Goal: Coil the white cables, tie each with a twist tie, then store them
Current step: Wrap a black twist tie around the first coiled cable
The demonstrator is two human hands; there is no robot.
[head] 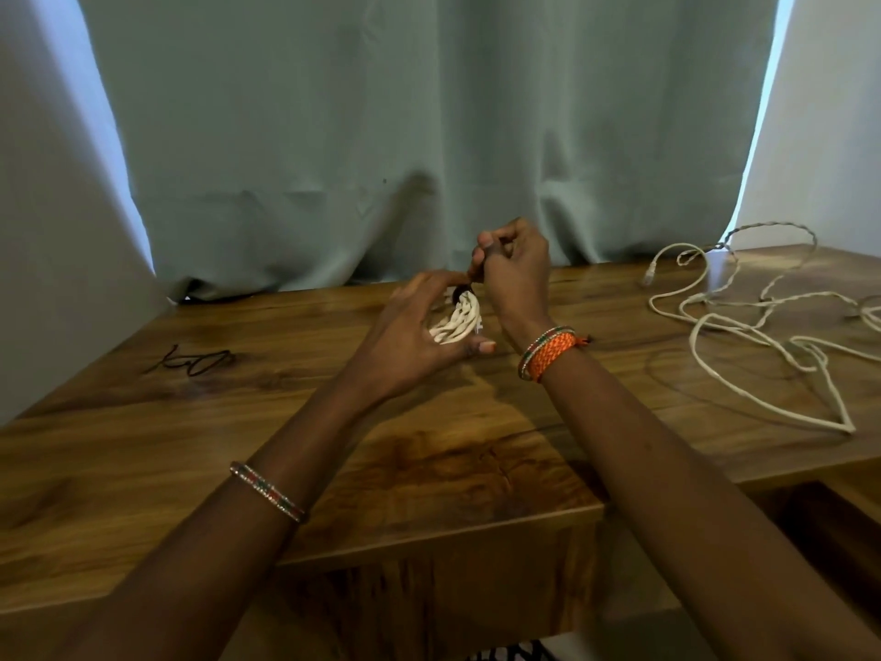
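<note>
While pinched in both hands' fingers [481,257], coiled cable [457,322] between palms, twist tie [461,292] atop.

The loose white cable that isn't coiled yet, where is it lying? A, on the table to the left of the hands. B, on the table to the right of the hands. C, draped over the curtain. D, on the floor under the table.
B: the loose white cable sprawls in open loops on the wooden table, to the right of the right hand and left hand, which hold the coiled white cable.
</note>
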